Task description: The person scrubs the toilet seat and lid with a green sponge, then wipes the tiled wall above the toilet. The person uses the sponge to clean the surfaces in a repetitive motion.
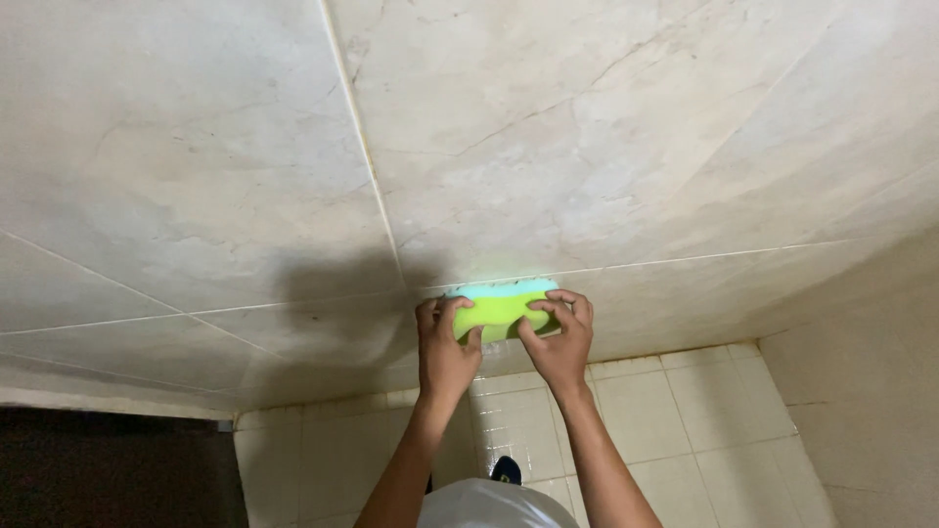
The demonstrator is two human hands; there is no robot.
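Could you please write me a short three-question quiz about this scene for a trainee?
1. True or false: both hands grip the sponge.
2. What is the sponge pressed against: A) the small floor tiles, B) the large marbled wall tiles, C) a door?
3. What colour is the sponge's body?

Key: 1. True: the left hand and the right hand hold its two ends. 2. B. 3. Yellow-green, with a light blue layer.

A lime-green sponge (pixel 501 315) with a pale blue layer is showing against cream wall tiles (pixel 587 137) veined in grey, above glossy off-white floor tiles (pixel 675 411).
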